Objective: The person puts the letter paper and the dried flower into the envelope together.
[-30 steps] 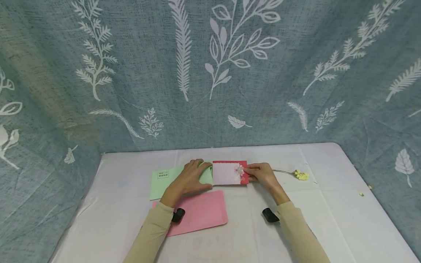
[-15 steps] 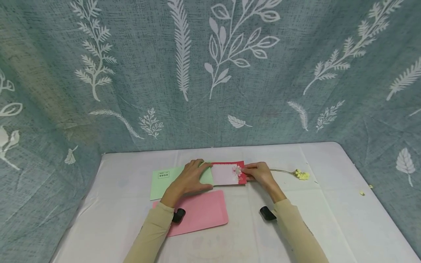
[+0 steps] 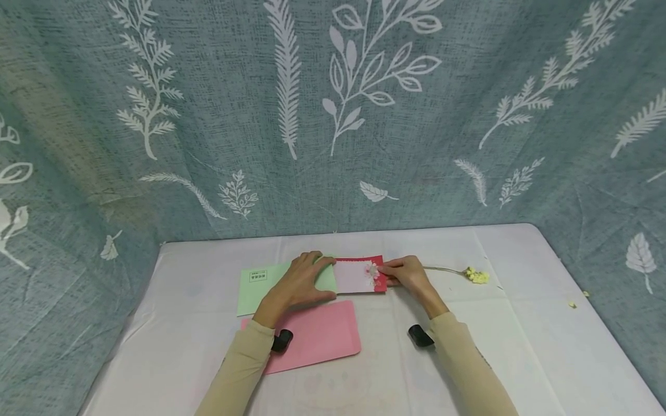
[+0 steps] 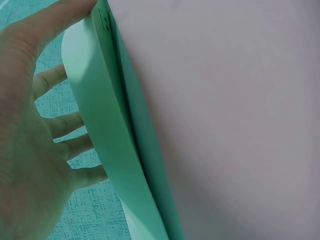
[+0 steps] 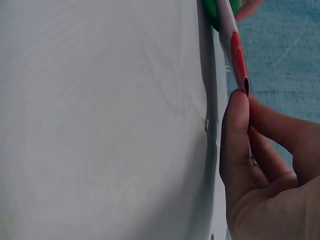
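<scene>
My left hand [image 3: 300, 282] holds the right end of a light green envelope [image 3: 256, 294], thumb at the near edge and fingers at the far edge. In the left wrist view, the green envelope [image 4: 105, 100] gapes along its mouth. A red card [image 3: 359, 276] with a pale pink panel and printed flowers lies in line with that mouth. Its left end meets the opening; how far it reaches inside is hidden. My right hand [image 3: 413, 275] pinches the card's right end. In the right wrist view, thumb and fingers [image 5: 237, 117] grip the card's red edge [image 5: 239, 57].
A pink envelope [image 3: 322, 335] lies in front of the green one, partly under the left forearm. To the right is a yellow flower on a stem [image 3: 476, 275]. Small yellow bits [image 3: 572, 304] lie near the right edge of the white-covered table [image 3: 520, 346].
My right hand has moved slightly left with the card, and a little less of the card shows outside the green envelope. The left hand has stayed in place.
</scene>
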The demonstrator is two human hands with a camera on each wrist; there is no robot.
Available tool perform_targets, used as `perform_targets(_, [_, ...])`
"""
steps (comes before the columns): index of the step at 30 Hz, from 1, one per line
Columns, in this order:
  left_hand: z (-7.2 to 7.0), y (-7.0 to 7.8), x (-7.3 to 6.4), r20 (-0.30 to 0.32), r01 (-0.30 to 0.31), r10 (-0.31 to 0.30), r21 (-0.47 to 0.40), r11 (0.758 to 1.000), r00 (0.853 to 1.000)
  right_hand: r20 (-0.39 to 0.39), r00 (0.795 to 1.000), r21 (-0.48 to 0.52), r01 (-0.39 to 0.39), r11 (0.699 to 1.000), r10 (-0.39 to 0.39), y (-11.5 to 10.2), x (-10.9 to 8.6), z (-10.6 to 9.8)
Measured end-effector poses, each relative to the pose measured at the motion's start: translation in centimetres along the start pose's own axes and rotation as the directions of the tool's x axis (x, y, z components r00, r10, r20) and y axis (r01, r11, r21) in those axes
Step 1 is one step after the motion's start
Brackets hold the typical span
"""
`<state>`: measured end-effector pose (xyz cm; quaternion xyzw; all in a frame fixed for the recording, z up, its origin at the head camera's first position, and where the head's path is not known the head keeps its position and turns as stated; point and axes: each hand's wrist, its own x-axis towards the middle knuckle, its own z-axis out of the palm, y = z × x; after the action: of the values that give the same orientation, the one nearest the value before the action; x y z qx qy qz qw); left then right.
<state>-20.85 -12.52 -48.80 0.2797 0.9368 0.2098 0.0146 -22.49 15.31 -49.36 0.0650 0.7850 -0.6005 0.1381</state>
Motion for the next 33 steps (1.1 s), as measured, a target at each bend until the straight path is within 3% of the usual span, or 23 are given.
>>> perform_targets(19, [-0.1, 0.1, 0.1, 0.02, 0.006, -0.006, -0.001, 1.0, 1.0, 0.12, 0.987, 0.039, 0.106, 0.994, -0.11, -0.3, 0.8, 2.0])
perform_targets(33, [-0.1, 0.3, 0.2, 0.04, 0.001, -0.001, 0.004, 1.0, 0.999, 0.089, 0.994, 0.005, 0.067, 0.998, -0.067, -0.5, 0.8, 3.9])
